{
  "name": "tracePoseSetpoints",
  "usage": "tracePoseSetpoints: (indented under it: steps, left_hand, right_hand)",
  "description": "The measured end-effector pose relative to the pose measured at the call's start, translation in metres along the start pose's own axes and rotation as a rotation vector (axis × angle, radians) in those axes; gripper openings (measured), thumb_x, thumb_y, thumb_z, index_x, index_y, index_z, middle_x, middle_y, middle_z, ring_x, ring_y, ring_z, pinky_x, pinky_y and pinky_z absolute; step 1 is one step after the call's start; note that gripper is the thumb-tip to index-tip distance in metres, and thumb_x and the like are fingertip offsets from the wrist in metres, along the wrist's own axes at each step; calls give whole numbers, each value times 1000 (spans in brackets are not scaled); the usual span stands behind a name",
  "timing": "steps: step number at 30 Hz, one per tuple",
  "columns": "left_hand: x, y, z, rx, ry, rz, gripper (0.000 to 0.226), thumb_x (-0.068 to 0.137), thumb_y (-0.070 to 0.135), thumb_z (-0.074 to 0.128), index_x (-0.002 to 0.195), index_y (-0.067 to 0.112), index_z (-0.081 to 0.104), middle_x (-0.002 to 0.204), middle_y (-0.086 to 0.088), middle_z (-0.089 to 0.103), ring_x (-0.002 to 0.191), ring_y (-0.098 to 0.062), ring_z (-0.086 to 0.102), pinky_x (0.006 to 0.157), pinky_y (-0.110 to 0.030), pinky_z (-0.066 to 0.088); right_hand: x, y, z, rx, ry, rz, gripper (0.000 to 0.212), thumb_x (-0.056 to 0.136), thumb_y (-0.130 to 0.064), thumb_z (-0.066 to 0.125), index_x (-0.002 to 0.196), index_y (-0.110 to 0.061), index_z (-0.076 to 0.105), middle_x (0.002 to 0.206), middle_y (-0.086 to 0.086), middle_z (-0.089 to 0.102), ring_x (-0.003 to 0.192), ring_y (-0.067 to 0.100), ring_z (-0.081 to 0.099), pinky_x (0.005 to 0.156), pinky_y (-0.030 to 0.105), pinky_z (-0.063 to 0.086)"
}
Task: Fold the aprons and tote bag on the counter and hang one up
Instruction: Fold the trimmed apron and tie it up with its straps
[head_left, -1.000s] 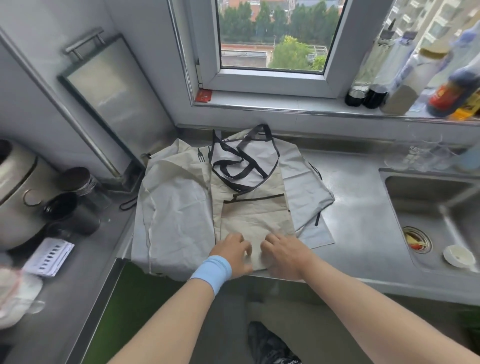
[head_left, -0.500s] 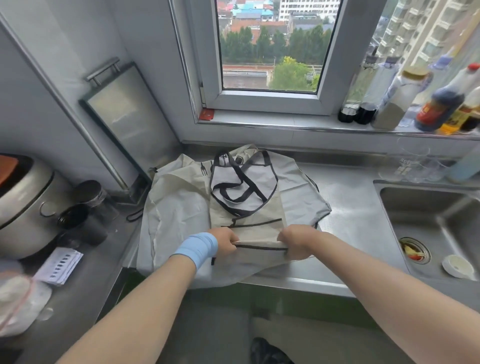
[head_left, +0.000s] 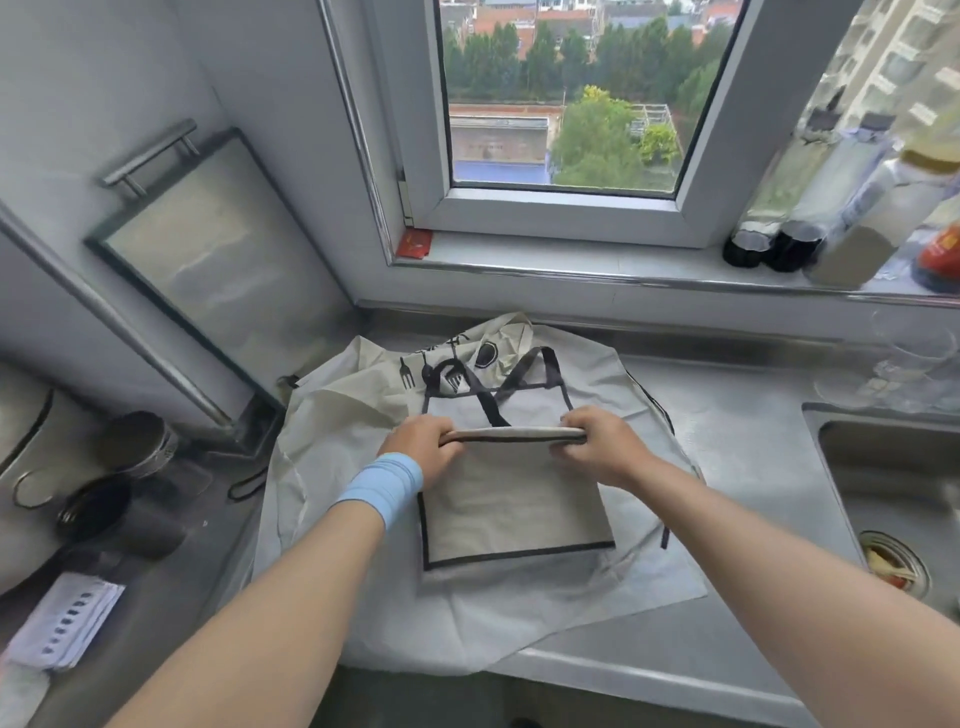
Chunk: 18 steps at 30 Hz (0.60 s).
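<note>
A beige apron (head_left: 514, 504) with dark trim lies folded on top of the cloth pile on the steel counter (head_left: 737, 447). My left hand (head_left: 423, 447) and my right hand (head_left: 597, 441) each grip one end of its folded edge, held a little above the pile. Its dark straps (head_left: 498, 384) lie loose behind the fold. Under it spreads a pale white apron (head_left: 332, 457), hanging over the counter's front edge. A cream cloth printed with black cutlery (head_left: 452, 358), maybe the tote bag, pokes out at the back.
A sink (head_left: 893, 488) with a drain strainer sits to the right. Bottles (head_left: 841, 228) line the window sill. A steel board (head_left: 208, 260) leans on the left wall; a pot (head_left: 26, 457), dark cups (head_left: 98, 514) and a small white pack (head_left: 62, 623) stand at left.
Both hands took the apron's near edge and carried it up and away from me, folding the lower half over the upper part. The head camera tilted upward.
</note>
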<state>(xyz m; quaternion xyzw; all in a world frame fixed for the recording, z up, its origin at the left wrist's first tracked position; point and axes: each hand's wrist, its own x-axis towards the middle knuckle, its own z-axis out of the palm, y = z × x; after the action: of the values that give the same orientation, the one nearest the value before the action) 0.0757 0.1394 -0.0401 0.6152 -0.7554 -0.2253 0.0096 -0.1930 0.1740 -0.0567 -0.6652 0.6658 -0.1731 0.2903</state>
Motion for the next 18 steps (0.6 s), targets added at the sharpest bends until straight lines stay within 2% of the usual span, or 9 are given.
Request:
tracePoseSetpoints:
  steps: [2, 4, 6, 8, 11, 15, 18]
  left_hand:
    - [24, -7, 7, 80, 22, 18, 18, 91, 37, 55, 88, 21, 61, 112, 0, 57, 115, -27, 47, 96, -36, 40]
    - [50, -15, 16, 97, 1, 30, 22, 94, 37, 53, 100, 18, 63, 126, 2, 51, 122, -27, 43, 103, -35, 33]
    - [70, -21, 23, 48, -51, 40, 22, 95, 33, 53, 101, 13, 61, 125, -5, 53, 118, -29, 48, 100, -33, 36]
    - [88, -25, 26, 44, -94, -8, 24, 96, 35, 51, 105, 15, 60, 117, -8, 60, 112, -31, 55, 91, -33, 41]
    - [115, -26, 26, 72, -62, -85, 31, 94, 42, 52, 113, 19, 58, 111, -7, 66, 106, -31, 60, 84, -34, 45]
    - [131, -24, 29, 232, -16, -111, 35, 89, 42, 55, 121, 29, 56, 119, -2, 60, 113, -26, 53, 93, -36, 42]
    - [129, -19, 40, 301, 96, -21, 49, 84, 28, 59, 131, 36, 47, 123, 3, 51, 115, -23, 45, 97, -34, 35]
  right_hand:
    - [24, 8, 8, -5, -3, -18, 14, 79, -27, 74, 68, -27, 65, 103, 0, 63, 104, 18, 59, 80, 15, 39]
    - [50, 16, 16, -52, -35, -13, 11, 79, -32, 74, 72, -30, 66, 131, 6, 57, 127, 19, 50, 99, 23, 39]
    - [69, 24, 22, -104, -76, 2, 12, 81, -38, 70, 74, -32, 64, 138, 1, 53, 129, 21, 50, 100, 32, 43]
    - [87, 28, 25, -140, -101, 30, 13, 84, -41, 66, 80, -29, 64, 122, -5, 61, 115, 21, 57, 90, 32, 47]
    - [109, 31, 27, -210, -33, 100, 21, 83, -48, 59, 82, -27, 64, 92, -8, 67, 93, 24, 63, 75, 33, 50]
    - [130, 32, 30, -216, -17, 193, 17, 75, -40, 60, 74, -24, 58, 78, -7, 63, 80, 23, 60, 63, 31, 46]
    - [141, 33, 34, -198, -87, 199, 14, 74, -40, 61, 79, -29, 55, 89, -9, 55, 86, 20, 58, 66, 30, 43]
